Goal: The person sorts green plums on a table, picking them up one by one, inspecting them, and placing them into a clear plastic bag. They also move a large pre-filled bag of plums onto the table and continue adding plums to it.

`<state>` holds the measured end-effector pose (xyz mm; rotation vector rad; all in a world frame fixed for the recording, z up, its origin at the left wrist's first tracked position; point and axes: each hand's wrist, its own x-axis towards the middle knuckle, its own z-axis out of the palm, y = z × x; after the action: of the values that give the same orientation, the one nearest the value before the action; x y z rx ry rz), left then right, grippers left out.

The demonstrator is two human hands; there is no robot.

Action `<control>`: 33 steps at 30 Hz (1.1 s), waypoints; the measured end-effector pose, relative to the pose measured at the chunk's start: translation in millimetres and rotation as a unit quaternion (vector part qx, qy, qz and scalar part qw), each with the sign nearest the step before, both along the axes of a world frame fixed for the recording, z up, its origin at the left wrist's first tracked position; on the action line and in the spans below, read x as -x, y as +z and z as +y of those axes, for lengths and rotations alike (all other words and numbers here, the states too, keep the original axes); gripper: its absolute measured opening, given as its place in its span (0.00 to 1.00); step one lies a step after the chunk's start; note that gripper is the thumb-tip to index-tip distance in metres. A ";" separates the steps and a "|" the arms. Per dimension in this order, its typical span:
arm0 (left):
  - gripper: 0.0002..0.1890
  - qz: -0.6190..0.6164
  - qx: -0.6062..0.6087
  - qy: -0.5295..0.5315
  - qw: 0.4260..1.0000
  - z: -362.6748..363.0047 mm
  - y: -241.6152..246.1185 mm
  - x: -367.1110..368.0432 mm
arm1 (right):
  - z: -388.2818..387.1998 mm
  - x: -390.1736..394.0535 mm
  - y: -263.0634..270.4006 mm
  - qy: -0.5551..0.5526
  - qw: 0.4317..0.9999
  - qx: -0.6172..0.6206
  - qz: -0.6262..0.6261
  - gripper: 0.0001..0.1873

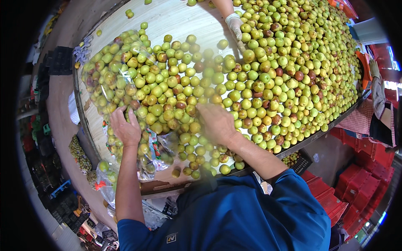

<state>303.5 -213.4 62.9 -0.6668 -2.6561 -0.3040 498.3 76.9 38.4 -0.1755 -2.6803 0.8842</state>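
Note:
Green and brown-blotched jujubes (176, 91) lie loose before me on a pale, wood-grained tabletop. My left hand (126, 127), its fingers apart, rests against jujubes at the side of a clear plastic bag (108, 78) full of the same fruit. Nearer to me is a clear bag with a printed strip (154, 147), also with jujubes in it. My right hand (216, 124) is among the loose fruit in the middle. A blur there hides its fingertips, so I cannot tell whether it grips any fruit.
Across the table, another person's gloved hand (235, 26) touches the large jujube heap (292, 62). A sleeved arm (378, 91) of someone else shows at the right. Red crates (358, 185) stand at lower right. A tied bag (106, 178) hangs by the table's left corner.

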 end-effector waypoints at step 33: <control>0.13 0.001 -0.010 0.015 1.000 0.5 0.6 0.0 | 164.9 72.4 0.1 -0.144 0.945 -0.151 -0.253 0.16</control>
<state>303.6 -213.0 63.5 -0.6201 -2.6556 -0.3201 425.9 241.8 38.5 -0.7947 -3.0929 0.3609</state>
